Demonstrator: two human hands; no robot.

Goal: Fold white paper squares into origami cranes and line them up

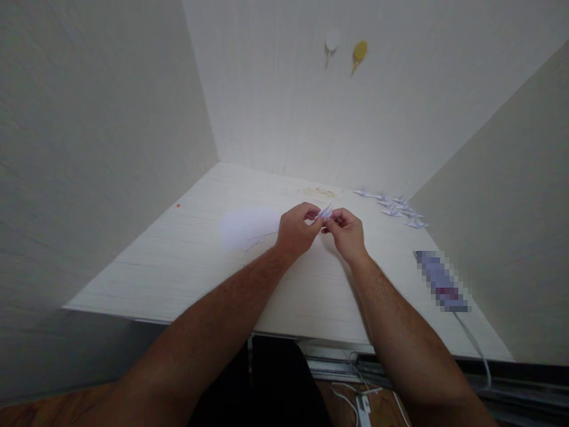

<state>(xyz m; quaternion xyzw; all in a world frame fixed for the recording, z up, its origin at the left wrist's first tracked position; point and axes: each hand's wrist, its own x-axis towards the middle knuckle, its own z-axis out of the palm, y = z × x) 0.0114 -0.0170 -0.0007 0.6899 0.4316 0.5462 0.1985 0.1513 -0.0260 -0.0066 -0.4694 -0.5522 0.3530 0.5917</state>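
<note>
We see a small folded paper (pixel 326 212) pinched between both hands, held up over the middle of the table (pixel 178 267), its pointed white tips rising above the fingers. The left hand (pixel 297 230) has thumb and fingers closed in on its near left side; the right hand (pixel 349 235) grips it from the other side, thumb and forefinger drawn together, the other fingers curled. We cannot tell exactly where each fingertip presses. Just beside the left wrist we find white sheets (pixel 249 228) lying flat, partly covered by that hand. Beyond the hands, near the back wall (pixel 284 118), are brownish marks (pixel 324 191) on the tabletop. To the right of these, a cluster of folded pieces (pixel 393 207) with pointed ends runs toward the corner. Nearer us on the right lies a blurred-out flat object (pixel 440 281), with a cable (pixel 475 341) trailing from its near end over the table's edge. An orange speck (pixel 178 206) sits near the left wall. Higher up, we see a white hook (pixel 332 40) and a yellow hook (pixel 360 50) side by side on the back wall.
</note>
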